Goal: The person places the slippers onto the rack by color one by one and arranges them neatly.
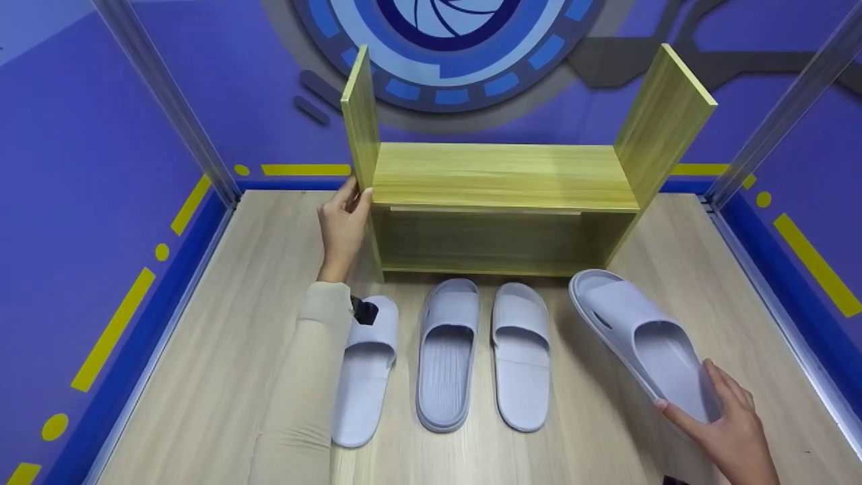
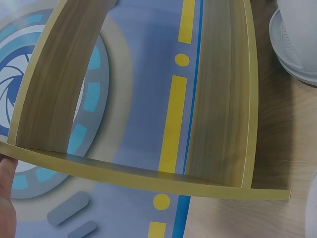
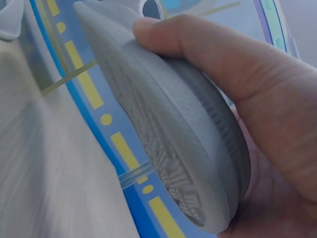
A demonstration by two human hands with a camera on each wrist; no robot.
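A small wooden shelf [image 1: 505, 176] with two upright side panels stands at the back of the floor. My left hand [image 1: 342, 228] grips its left side panel [image 1: 362, 128] near the middle board, thumb at the front edge; the left wrist view shows part of that hand [image 2: 7, 203] at the panel. My right hand [image 1: 737, 421] holds a grey slipper [image 1: 616, 303] by its heel, raised and tilted, toe towards the shelf's right end. In the right wrist view the thumb presses on the slipper's [image 3: 163, 114] edge and the ridged sole shows.
Three more grey slippers stand in a row before the shelf: a left one [image 1: 367, 397] partly behind my left sleeve, a middle one [image 1: 448, 377] and a right one [image 1: 524, 384]. Blue patterned walls [image 1: 87, 168] enclose the wooden floor [image 1: 222, 323] at the back and both sides.
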